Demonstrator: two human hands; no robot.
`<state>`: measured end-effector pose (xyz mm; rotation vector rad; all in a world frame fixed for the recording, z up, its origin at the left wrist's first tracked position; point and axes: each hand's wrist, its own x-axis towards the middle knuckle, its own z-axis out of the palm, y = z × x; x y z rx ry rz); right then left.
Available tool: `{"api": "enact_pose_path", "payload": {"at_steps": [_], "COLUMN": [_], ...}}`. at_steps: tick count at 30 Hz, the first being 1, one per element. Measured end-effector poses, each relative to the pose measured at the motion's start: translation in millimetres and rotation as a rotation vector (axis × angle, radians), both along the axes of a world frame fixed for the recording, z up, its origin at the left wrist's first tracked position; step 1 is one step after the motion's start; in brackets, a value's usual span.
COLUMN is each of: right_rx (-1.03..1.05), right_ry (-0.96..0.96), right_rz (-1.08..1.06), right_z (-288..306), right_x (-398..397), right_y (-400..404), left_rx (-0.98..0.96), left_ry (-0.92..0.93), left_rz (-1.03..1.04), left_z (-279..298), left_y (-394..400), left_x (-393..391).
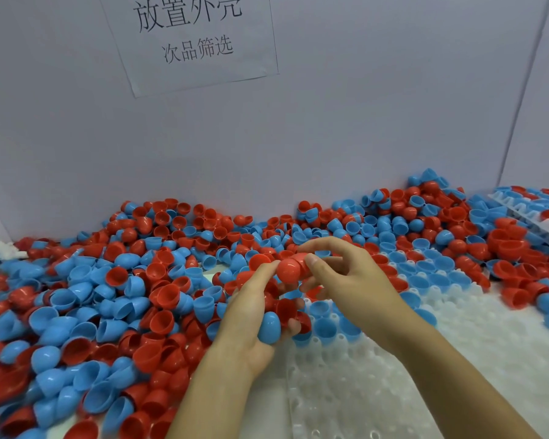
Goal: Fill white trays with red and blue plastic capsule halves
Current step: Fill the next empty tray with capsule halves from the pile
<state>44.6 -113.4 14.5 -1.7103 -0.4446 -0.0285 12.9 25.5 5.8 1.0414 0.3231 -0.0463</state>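
Both hands meet over the near middle of the work surface, above the left edge of a white tray point(393, 375); the left hand point(254, 315) is curled, cradling a bunch of capsule halves, a blue half point(269, 327) against its palm and red ones above it, its fingertips touching a red half point(288, 270); the right hand point(346, 277) pinches that same red half between thumb and forefinger, its other fingers loosely bent and spread.

The white tray runs from the near edge toward the right; its far rows hold blue halves point(428, 280) sitting open side up, while its near sockets stand bare, the only open room on the surface.

A loose pile of red and blue halves point(108, 296) covers the left side up to the near-left corner and banks against the back wall point(267, 137), rising highest at the far-right corner; a second tray point(530, 217), filled, lies tilted at the right edge, half buried.

A paper sign point(191, 39) with printed characters hangs on the wall; a small white object point(4, 248), too blurred to name, lies at the far-left edge.
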Motion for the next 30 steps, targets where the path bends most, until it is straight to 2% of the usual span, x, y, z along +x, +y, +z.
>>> {"api": "enact_pose_path", "payload": {"at_steps": [6,12,19,26,30], "right_rx": [-0.153,-0.244,-0.169,0.099,0.14], "right_ry": [-0.059,-0.183,-0.173,-0.015,0.063], "right_rz": [-0.146,-0.066,0.024,0.006,0.025], "right_z": [-7.1,-7.1,-5.4,-1.0,-0.3], "right_x": [3.5,-0.7,-0.6,-0.2,-0.7], "right_y": [4.9,7.3,6.9,4.9,3.8], "left_rx": [0.006,0.008,-0.007,-0.01,0.016], "left_ry": [0.018,0.046,0.032,-0.077,-0.136], "left_rz": [0.039,0.042,0.026,-0.039,-0.089], "left_z": [1.1,-0.7,-2.1,-2.8,-2.3], "left_y": [0.0,1.7,0.9,2.5,1.6], "left_x": [-0.6,0.8,0.6,1.8,2.3]}}
